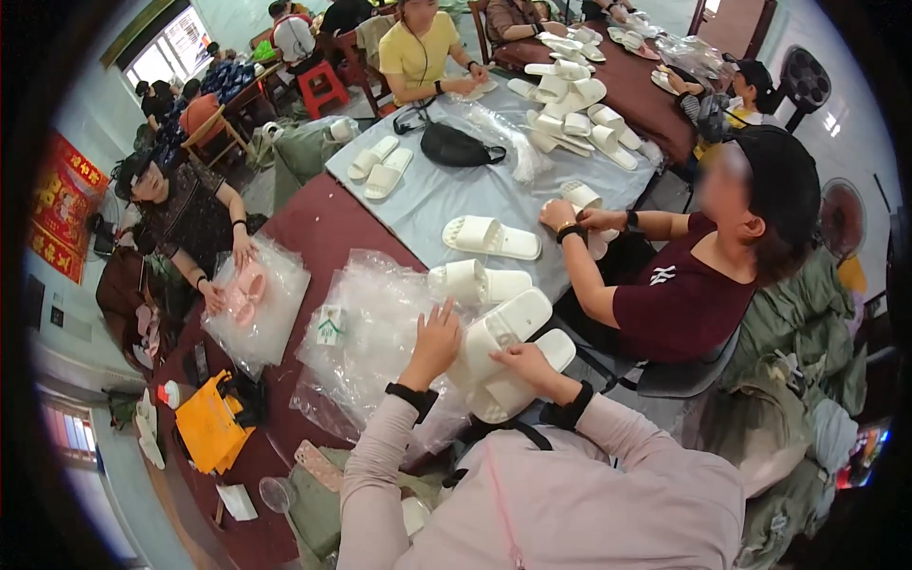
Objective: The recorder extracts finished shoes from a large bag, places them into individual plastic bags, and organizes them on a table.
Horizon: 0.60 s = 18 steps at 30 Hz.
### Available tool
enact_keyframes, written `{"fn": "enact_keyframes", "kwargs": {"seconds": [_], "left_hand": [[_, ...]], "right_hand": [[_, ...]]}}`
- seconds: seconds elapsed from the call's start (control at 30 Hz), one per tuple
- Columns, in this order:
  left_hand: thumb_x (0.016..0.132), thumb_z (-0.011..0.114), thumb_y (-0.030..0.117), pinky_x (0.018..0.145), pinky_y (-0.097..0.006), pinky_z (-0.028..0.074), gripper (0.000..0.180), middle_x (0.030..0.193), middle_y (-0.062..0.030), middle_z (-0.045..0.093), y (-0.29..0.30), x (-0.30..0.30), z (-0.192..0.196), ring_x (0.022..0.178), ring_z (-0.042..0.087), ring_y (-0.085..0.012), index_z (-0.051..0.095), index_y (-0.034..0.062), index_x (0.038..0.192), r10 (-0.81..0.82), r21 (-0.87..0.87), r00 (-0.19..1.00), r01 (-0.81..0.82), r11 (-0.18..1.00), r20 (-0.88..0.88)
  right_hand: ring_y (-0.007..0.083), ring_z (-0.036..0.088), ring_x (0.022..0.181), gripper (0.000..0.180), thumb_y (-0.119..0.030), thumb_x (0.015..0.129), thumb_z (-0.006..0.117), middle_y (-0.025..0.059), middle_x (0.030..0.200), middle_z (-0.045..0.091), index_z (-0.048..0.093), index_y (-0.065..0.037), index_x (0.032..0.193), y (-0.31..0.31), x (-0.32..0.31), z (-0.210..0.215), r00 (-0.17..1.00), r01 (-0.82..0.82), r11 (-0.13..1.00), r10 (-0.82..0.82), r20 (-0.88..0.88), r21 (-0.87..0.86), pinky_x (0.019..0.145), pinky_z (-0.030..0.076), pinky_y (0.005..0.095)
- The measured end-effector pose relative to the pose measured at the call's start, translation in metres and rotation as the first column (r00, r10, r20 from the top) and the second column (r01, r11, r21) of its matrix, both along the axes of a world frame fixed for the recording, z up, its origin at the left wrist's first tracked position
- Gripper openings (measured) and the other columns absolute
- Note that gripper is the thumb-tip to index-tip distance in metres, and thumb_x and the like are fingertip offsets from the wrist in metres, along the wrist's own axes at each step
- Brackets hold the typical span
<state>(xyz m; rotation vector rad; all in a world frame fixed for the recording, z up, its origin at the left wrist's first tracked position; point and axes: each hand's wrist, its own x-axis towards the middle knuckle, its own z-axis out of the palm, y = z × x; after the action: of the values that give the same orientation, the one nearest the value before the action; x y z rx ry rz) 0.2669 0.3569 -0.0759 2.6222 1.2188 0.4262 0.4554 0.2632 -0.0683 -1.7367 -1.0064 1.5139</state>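
With twelve at the top of the view, a dark red tabletop ran in from nine o'clock, and a pale grey-blue sheet covered the surface toward twelve. On that sheet lay a black waist bag and, toward one o'clock, a pile of white slides. Clear plastic bags spread just left of centre; an orange bag lay at eight. Around the room, a person in a yellow top worked at twelve, one in a dark red shirt sat at three, and another at ten had both hands by pink slippers. Green sacks were heaped at four.

The lens rim cut off the room's edges, and the stacked bags were hard to count. The lower slipper was partly covered by the upper one.

The white slippers in work lay overlapped at five, close to centre. The left hand's fingers were extended and moderately spread at their eight-o'clock side. The right hand's fingers bent narrowly at the upper slipper's rim; whether they gripped or merely touched it could not be told.
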Motion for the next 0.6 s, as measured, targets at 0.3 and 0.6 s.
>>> {"fn": "enact_keyframes", "kwargs": {"seconds": [0.3, 0.6], "left_hand": [[0.082, 0.049, 0.017, 0.080, -0.047, 0.044, 0.019, 0.131, -0.0230, 0.039, 0.006, 0.026, 0.017, 0.101, 0.054, -0.0346, 0.050, 0.0014, 0.093, -0.003, 0.272, 0.982, 0.056, 0.961, -0.189], [0.075, 0.051, 0.009, 0.070, -0.038, 0.047, 0.030, 0.126, -0.0253, 0.042, -0.006, 0.031, 0.009, 0.092, 0.054, -0.0338, 0.047, -0.0026, 0.103, -0.060, 0.151, 0.995, 0.071, 0.986, -0.079]], "right_hand": [[0.0077, 0.042, 0.052, 0.043, -0.038, 0.078, 0.067, -0.0007, 0.057, 0.050, 0.054, -0.003, 0.057, 0.009, 0.016, -0.008, 0.913, 0.381, 0.924, -0.375, -0.158, 0.009, 0.047, 0.036, 0.0266], [0.0185, 0.061, 0.071, 0.037, -0.032, 0.086, 0.058, 0.0107, 0.090, 0.061, 0.056, 0.003, 0.098, 0.009, 0.016, -0.001, 0.611, 0.600, 0.792, -0.545, -0.574, -0.113, 0.060, 0.050, 0.0306]]}}
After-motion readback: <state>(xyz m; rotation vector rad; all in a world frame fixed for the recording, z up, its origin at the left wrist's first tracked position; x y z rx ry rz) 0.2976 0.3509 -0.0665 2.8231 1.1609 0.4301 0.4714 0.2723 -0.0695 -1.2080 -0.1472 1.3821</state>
